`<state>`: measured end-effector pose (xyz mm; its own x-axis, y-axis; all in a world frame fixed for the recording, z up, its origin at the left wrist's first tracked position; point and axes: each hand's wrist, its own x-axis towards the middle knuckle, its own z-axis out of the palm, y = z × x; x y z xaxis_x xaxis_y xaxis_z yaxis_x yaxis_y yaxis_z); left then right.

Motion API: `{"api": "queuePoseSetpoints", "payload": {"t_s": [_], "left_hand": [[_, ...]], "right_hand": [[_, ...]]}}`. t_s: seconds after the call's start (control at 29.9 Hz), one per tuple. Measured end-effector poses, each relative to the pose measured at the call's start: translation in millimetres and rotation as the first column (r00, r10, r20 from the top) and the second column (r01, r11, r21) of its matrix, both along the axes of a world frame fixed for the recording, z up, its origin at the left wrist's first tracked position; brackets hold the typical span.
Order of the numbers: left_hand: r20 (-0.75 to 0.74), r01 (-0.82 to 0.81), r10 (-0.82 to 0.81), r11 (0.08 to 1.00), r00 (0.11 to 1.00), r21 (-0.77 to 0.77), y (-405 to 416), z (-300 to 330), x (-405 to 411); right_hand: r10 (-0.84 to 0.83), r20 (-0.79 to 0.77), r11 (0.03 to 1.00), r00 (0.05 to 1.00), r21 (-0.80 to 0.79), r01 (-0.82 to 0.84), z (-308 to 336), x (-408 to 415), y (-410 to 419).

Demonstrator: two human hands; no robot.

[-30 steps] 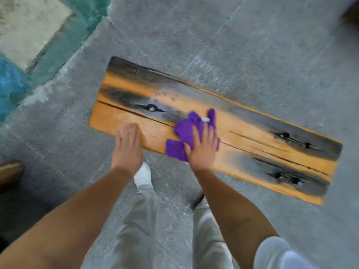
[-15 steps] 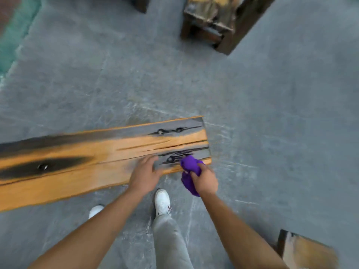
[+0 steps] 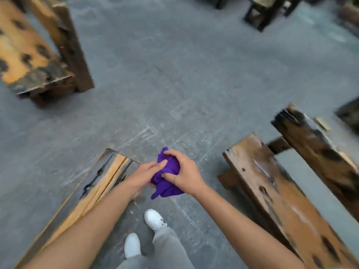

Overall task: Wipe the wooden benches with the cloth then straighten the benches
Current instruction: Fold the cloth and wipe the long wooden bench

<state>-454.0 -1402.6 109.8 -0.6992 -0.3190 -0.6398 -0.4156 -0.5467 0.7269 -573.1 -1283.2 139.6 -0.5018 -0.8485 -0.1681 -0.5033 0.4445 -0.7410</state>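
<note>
I had the cloth [image 3: 167, 176] bunched between both hands, held in the air above the floor [image 3: 174, 78], just right of the end of the left bench [image 3: 93, 187]. My right hand [image 3: 184, 175] was clenched round the top of the wad, thumb tucked under it; my left hand [image 3: 144, 175] had its fingers laid against the cloth's left side and seemed to pinch it from beneath, though the underside was hidden.

The risk I judged greatest was the loose tail hanging low: if I shifted grip carelessly the cloth could have dropped onto the gritty floor and then smeared dirt on the next seat. The right bench [image 3: 277, 195] lay close to my right forearm, and my shoes [image 3: 154, 219] stood between the two benches, so a hasty step could have knocked a bench further askew. The picture was blurred by head motion, so fine edges were unsure.

Half a second before, my left hand had rested on the left bench's end and only my right held the cloth at its near edge; now both hands were off the wood and the view had swung right, bringing the right bench and a far-left bench [image 3: 29, 51] into sight.
</note>
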Motion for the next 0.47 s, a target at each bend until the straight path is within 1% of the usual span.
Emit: {"api": "queuePoseSetpoints", "payload": {"t_s": [0.07, 0.13, 0.17, 0.2, 0.23, 0.27, 0.3, 0.33, 0.37, 0.4, 0.43, 0.47], "left_hand": [[-0.028, 0.009, -0.009, 1.0, 1.0, 0.013, 19, 12, -13], [-0.067, 0.054, -0.055, 0.998, 0.996, -0.014, 40, 27, -31], [-0.088, 0.075, -0.077, 0.997, 0.993, -0.023, 50, 33, -41], [-0.106, 0.093, -0.095, 0.995, 0.99, -0.022, 61, 40, -50], [-0.124, 0.12, -0.122, 0.993, 0.985, -0.02, 77, 48, -62], [-0.145, 0.137, -0.138, 0.99, 0.98, -0.013, 92, 55, -73], [-0.172, 0.149, -0.146, 0.989, 0.974, 0.005, 109, 61, -82], [-0.206, 0.176, -0.168, 0.984, 0.964, 0.024, 130, 67, -94], [-0.234, 0.209, -0.196, 0.977, 0.952, 0.031, 150, 72, -105], [-0.25, 0.245, -0.231, 0.969, 0.94, 0.026, 169, 76, -114], [-0.255, 0.294, -0.28, 0.956, 0.925, 0.018, 191, 79, -123], [-0.252, 0.347, -0.333, 0.938, 0.909, 0.012, 215, 79, -132]], "right_hand": [[-0.09, -0.002, 0.994, 0.996, -0.06, 0.09, 12, 1, 29], [-0.195, 0.017, 0.976, 0.981, -0.098, 0.195, 21, -2, 61], [-0.247, 0.059, 0.962, 0.967, -0.104, 0.252, 25, -5, 76], [-0.308, 0.136, 0.938, 0.942, -0.119, 0.324, 28, -7, 91], [-0.392, 0.244, 0.889, 0.887, -0.149, 0.434, 31, -11, 111], [-0.482, 0.357, 0.805, 0.8, -0.18, 0.565, 33, -16, 131], [-0.576, 0.449, 0.685, 0.683, -0.189, 0.703, 33, -20, 150], [-0.663, 0.518, 0.545, 0.541, -0.161, 0.823, 32, -26, 176], [-0.709, 0.576, 0.431, 0.408, -0.105, 0.896, 31, -30, 198], [-0.699, 0.648, 0.368, 0.304, -0.039, 0.929, 29, -33, 218], [-0.626, 0.747, 0.351, 0.223, 0.014, 0.936, 28, -35, 239], [-0.506, 0.848, 0.336, 0.157, 0.026, 0.941, 26, -38, 258]]}}
